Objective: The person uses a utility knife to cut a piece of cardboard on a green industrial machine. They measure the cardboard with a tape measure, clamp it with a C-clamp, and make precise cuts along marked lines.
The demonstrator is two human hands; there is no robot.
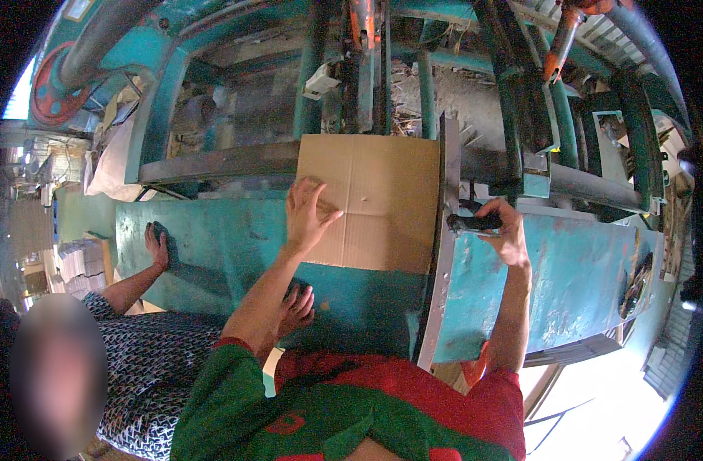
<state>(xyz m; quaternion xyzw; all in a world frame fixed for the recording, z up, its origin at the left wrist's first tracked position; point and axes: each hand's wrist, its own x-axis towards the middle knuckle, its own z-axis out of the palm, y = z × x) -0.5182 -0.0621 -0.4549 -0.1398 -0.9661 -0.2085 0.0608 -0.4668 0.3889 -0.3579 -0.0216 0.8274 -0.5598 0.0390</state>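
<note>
A flat brown cardboard sheet (pixel 390 207) lies across the machine's teal bed, with a crease line running down it. My left hand (pixel 309 219) is over the sheet's left part, thumb and fingers apart, holding nothing. To the right of the sheet, a long metal bar (pixel 441 253) runs from far to near along its edge. My right hand (pixel 506 234) has its thumb and fingers closed around a black handle-like part (pixel 474 223) beside that bar. What this part joins to is hard to make out.
A co-worker at my left rests one hand (pixel 159 247) on the teal bed (pixel 205 230); another hand (pixel 296 309) is under my left forearm. Beyond the bed stand machine frame bars (pixel 513 100) and a red wheel (pixel 59 84). Stacked sheets (pixel 82 265) are at far left.
</note>
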